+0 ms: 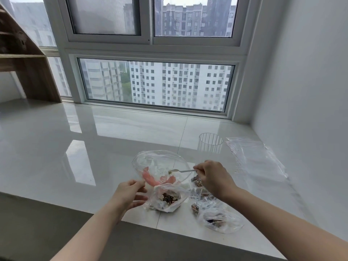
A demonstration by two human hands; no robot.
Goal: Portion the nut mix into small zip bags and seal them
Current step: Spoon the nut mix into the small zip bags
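nearest the viewer, on the glossy white counter, lie filled small zip bags, each holding a dark clump of nut mix; whether their seals are pressed closed cannot be told. just beyond them, the left hand pinches the edge of a larger clear bag between thumb and forefinger, the other fingers spread loosely, holding its mouth wide open. below that mouth sits another small bag with nut mix inside, touching the larger bag. the right hand pinches the handle of a small metal spoon, whose bowl carries a little mix and reaches into the open mouth. something pink shows through the larger bag's wall; what it is cannot be told. farther back stand an empty ribbed glass and, to its right, a stack of unused flat bags. judged step: scooping, mid-portioning. the next move probably calls for a level spoon carried to a small bag's mouth, tipped inside without spilling, then the zip pressed along its whole length. beyond is a window.
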